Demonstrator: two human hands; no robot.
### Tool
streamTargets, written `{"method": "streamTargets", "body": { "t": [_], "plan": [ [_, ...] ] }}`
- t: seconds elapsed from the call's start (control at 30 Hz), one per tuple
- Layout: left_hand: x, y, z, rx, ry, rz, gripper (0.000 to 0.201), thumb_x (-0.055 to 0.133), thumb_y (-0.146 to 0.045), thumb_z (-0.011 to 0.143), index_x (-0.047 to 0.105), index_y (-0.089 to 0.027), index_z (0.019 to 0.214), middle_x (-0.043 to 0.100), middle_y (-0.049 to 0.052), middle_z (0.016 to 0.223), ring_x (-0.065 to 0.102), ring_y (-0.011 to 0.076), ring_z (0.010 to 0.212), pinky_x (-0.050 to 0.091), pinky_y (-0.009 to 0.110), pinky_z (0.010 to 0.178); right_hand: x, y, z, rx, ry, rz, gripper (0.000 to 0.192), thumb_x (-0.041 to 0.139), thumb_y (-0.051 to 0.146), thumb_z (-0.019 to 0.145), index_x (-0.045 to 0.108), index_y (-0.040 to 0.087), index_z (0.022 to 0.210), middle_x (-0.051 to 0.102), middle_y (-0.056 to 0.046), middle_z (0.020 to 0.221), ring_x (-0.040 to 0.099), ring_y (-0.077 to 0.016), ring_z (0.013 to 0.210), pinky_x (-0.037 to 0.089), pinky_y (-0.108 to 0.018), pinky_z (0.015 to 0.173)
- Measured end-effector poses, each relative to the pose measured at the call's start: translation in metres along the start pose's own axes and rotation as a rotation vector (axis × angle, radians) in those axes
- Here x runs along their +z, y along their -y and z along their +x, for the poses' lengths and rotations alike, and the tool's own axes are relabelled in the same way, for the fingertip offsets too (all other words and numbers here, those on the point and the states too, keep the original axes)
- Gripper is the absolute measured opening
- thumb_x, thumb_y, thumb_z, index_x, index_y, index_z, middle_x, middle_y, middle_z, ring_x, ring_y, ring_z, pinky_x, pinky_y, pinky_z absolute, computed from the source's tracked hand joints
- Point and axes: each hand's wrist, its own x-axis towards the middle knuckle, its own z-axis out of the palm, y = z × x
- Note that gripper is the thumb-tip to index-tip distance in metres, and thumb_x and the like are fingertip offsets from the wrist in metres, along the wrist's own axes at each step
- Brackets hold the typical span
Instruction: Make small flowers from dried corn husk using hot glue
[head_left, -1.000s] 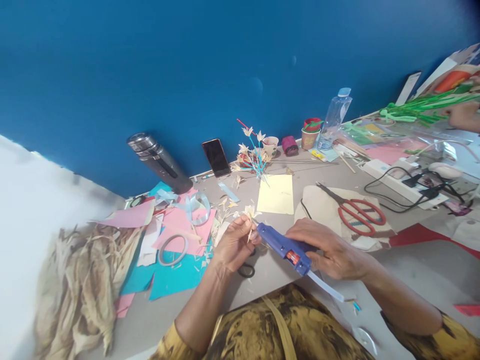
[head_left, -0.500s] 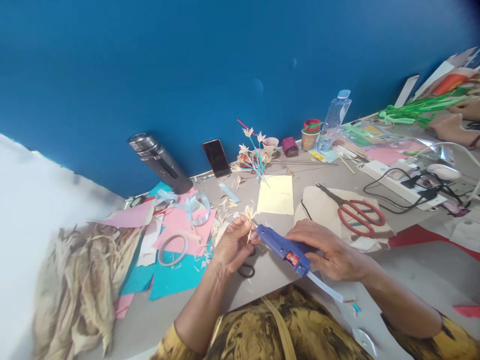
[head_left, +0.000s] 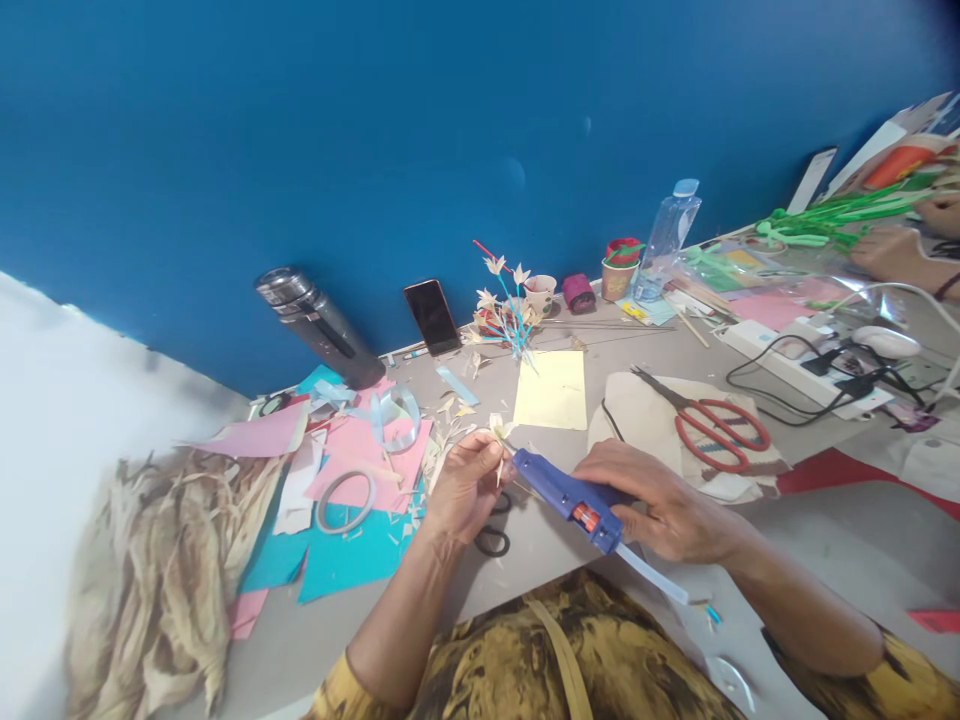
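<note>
The blue glue gun (head_left: 568, 494), gripped in the closed right hand (head_left: 660, 505), lies left of the red scissors (head_left: 716, 428), its long axis running from lower right to upper left, nozzle at the small husk flower (head_left: 498, 432) pinched in the left hand (head_left: 466, 487). Hot glue could burn those close fingertips or smear the petals.

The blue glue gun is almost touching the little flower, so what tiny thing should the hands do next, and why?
Probably squeeze the trigger gently for a small dab. The right hand holds the blue plastic glue gun with its nozzle right at the small cream husk flower pinched in the left hand, and a white glue stick sticks out the back, so it looks loaded and aimed.
</note>
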Motion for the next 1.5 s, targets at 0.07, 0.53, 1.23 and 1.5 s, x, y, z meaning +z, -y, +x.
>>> {"method": "streamTargets", "body": {
  "t": [0.07,0.53,1.23,1.5],
  "plan": [
    [0.000,0.000,0.001,0.019,-0.010,0.025,0.033,0.095,-0.022,0.056,0.065,-0.016,0.069,0.064,-0.002,0.062,0.056,0.0090,0.057,0.042,0.020,0.054,0.000,0.001,0.000,0.007,0.001,0.003,0.042,0.035,0.048,0.107,0.055,0.017,0.127,0.070,-0.015,0.110,0.063,-0.0240,0.100,0.048,-0.038,0.089],
    [-0.005,0.003,0.003,0.087,-0.039,0.091,0.035,0.094,-0.025,0.057,0.066,-0.019,0.076,0.064,-0.003,0.063,0.057,0.0103,0.058,0.045,0.023,0.058,-0.001,0.002,0.000,0.031,0.002,0.028,0.041,0.036,0.047,0.106,0.056,0.017,0.126,0.069,-0.015,0.108,0.063,-0.0236,0.098,0.049,-0.037,0.088],
    [-0.008,0.004,0.002,0.126,-0.034,0.165,0.031,0.090,-0.030,0.065,0.065,-0.019,0.079,0.064,-0.002,0.068,0.057,0.0107,0.060,0.045,0.023,0.061,0.001,0.003,0.000,0.040,-0.007,0.012,0.042,0.035,0.048,0.106,0.057,0.016,0.122,0.070,-0.015,0.102,0.064,-0.0235,0.093,0.050,-0.038,0.083],
    [-0.005,0.003,0.000,0.132,-0.031,0.177,0.030,0.090,-0.029,0.065,0.064,-0.018,0.075,0.062,-0.003,0.064,0.055,0.0100,0.058,0.044,0.023,0.061,0.002,0.004,0.001,0.049,-0.033,-0.012,0.044,0.034,0.049,0.106,0.059,0.015,0.120,0.070,-0.014,0.098,0.064,-0.0241,0.088,0.050,-0.039,0.080]
  ]
}}
